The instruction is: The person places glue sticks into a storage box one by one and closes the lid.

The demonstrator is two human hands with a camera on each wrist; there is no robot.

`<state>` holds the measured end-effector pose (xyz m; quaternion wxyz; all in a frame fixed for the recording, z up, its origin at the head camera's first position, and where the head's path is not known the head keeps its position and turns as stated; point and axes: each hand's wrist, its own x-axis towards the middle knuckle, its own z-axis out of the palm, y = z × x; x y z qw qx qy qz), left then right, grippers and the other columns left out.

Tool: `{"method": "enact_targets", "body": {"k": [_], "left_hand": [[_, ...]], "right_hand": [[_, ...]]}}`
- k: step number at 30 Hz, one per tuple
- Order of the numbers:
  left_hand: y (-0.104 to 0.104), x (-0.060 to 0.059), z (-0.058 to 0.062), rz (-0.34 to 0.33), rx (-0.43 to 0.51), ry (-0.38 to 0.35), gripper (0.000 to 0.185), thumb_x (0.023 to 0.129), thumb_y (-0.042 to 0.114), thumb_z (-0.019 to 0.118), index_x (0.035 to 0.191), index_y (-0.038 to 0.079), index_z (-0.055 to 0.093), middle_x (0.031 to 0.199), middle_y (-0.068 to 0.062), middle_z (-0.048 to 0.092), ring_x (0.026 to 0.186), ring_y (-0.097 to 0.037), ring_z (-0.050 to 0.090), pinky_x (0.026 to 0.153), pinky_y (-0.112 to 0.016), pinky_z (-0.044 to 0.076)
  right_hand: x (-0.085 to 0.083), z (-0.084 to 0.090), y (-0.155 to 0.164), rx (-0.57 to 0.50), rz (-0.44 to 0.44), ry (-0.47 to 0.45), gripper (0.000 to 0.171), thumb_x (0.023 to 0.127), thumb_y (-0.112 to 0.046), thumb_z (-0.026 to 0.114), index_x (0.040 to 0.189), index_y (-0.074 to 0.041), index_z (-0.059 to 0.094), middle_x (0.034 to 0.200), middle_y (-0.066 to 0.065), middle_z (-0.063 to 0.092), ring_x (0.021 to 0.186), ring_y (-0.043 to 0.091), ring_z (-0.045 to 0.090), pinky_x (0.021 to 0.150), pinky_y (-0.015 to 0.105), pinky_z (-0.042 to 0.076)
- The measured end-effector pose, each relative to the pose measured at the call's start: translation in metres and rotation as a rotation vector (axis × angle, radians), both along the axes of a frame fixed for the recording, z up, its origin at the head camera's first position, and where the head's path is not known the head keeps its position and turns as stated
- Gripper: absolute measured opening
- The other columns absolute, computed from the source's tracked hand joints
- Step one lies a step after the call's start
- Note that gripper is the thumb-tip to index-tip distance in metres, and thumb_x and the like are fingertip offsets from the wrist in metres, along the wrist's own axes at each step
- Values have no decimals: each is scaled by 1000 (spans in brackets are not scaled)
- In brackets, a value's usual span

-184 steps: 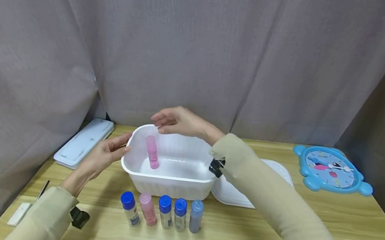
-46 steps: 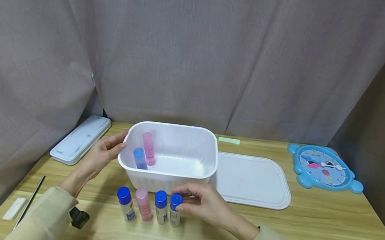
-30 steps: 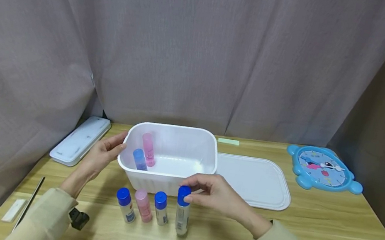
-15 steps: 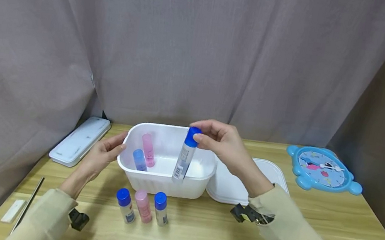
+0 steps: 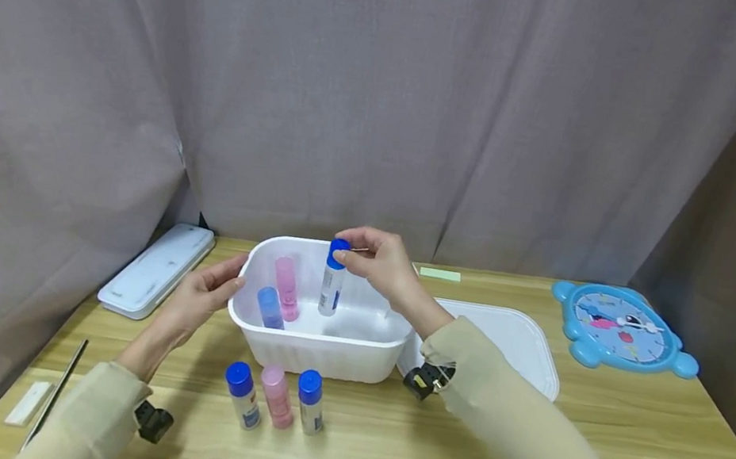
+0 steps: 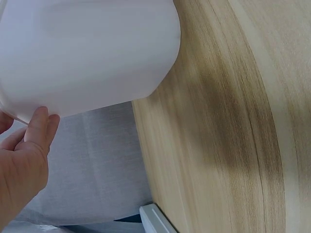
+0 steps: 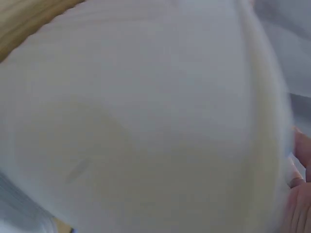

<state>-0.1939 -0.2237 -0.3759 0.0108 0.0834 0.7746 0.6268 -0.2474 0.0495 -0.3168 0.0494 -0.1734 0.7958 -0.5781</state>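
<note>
My right hand (image 5: 380, 264) pinches the blue cap of a clear glue stick (image 5: 331, 288) and holds it upright inside the white plastic box (image 5: 319, 354). Whether its base touches the box floor is unclear. To its left, a pink glue stick (image 5: 287, 289) and a blue one (image 5: 270, 308) stand in the box. My left hand (image 5: 198, 299) touches the box's left end; the left wrist view shows fingertips (image 6: 41, 119) against the outer wall. Three glue sticks stand in front: blue-capped (image 5: 243, 394), pink (image 5: 277, 397), blue-capped (image 5: 310, 402). The box wall fills the right wrist view.
Right of the box lies its white lid (image 5: 509, 340), partly behind my right forearm. A blue toy clock (image 5: 623, 328) lies at the far right. At left are a white case (image 5: 157, 270), an eraser-like white block (image 5: 28, 403) and a thin dark rod (image 5: 56, 393). A grey curtain (image 5: 389, 96) hangs behind.
The blue glue stick went into the box earlier. My right hand then lifted the rightmost blue-capped glue stick from the row, and carried it over the rim leftward into the box. My left hand stayed.
</note>
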Motion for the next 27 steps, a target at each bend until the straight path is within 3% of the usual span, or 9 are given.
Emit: {"method": "enact_targets", "body": {"k": [11,27], "left_hand": [[0,-1,-1,10,-7,2,50,98,13,50,143,-3,34,143,-24,39,124,-30,45,90,-18,49],[0,0,1,3,-1,-16,51,99,14,49,144,-3,32,146,-22,36,128,-32,40,88,-14,48]], "right_hand": [[-9,-27,-24,168,-2,-28,28,85,-8,69,113,-6,67,105,10,68,95,21,65,78,28,57],[-15,-39,-32,211,28,17,31,84,-3,68,116,-1,65,110,14,68,102,24,64,83,27,55]]}}
